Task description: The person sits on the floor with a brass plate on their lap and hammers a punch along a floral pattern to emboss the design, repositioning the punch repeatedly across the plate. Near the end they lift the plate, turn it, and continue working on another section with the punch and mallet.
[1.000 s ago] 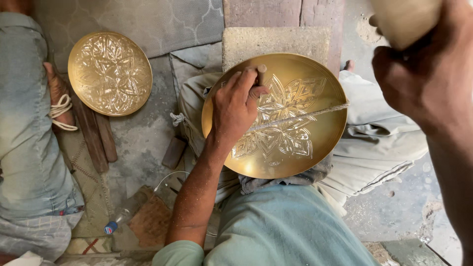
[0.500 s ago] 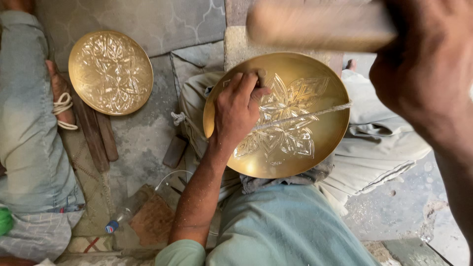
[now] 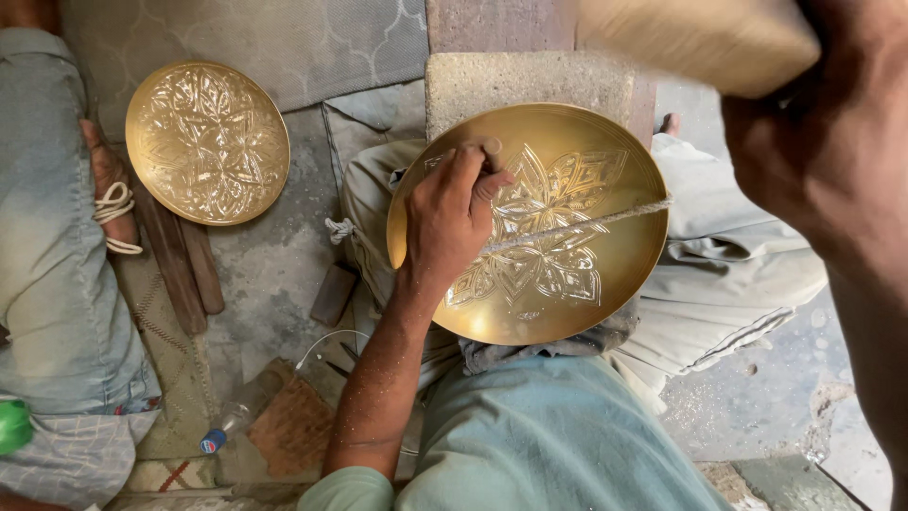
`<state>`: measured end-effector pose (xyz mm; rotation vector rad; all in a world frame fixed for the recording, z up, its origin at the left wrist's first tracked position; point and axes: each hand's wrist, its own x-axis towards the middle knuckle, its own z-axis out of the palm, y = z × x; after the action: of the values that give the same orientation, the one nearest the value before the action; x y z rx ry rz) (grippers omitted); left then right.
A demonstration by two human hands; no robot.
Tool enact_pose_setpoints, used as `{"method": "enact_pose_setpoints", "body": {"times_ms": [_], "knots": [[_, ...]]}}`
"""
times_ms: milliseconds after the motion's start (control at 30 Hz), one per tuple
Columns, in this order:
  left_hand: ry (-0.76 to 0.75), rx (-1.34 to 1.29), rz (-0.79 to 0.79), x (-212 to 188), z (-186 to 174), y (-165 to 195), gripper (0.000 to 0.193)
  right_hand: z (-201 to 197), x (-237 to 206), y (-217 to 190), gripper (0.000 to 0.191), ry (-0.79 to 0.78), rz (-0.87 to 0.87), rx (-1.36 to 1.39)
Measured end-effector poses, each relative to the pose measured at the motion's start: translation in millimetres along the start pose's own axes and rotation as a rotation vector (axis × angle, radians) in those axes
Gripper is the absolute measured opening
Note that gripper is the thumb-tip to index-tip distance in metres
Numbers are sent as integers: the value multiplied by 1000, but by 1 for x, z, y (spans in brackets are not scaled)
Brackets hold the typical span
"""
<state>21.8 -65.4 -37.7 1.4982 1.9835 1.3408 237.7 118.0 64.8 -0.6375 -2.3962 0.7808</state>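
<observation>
Left hand (image 3: 452, 216) pinches a small punch against the brass plate (image 3: 567, 284); right hand (image 3: 832, 142) clenched on a mallet (image 3: 695, 38), raised.

Left fingers closed round the punch (image 3: 492, 151), of which only the top end shows; its tip meets the plate's upper left. Plate rests tilted on the person's lap, engraved floral star at centre, a cord (image 3: 586, 225) stretched across its face from the hand to the right rim. Mallet head blurred, above and right of the plate, well apart from the punch. A stone block (image 3: 530, 85) lies just behind the plate. A second engraved plate (image 3: 208, 142) lies on the floor to the left, near another person's foot (image 3: 106, 180). A plastic bottle (image 3: 236, 416) lies at lower left.
</observation>
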Motion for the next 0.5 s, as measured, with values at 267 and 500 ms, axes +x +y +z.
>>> {"method": "enact_pose_setpoints", "body": {"times_ms": [267, 500], "knots": [[-77, -68, 31, 7, -7, 5, 36, -1, 2, -6, 40, 58, 231, 242], [-61, -2, 4, 8, -3, -1, 25, 5, 15, -18, 36, -78, -65, -868]]}}
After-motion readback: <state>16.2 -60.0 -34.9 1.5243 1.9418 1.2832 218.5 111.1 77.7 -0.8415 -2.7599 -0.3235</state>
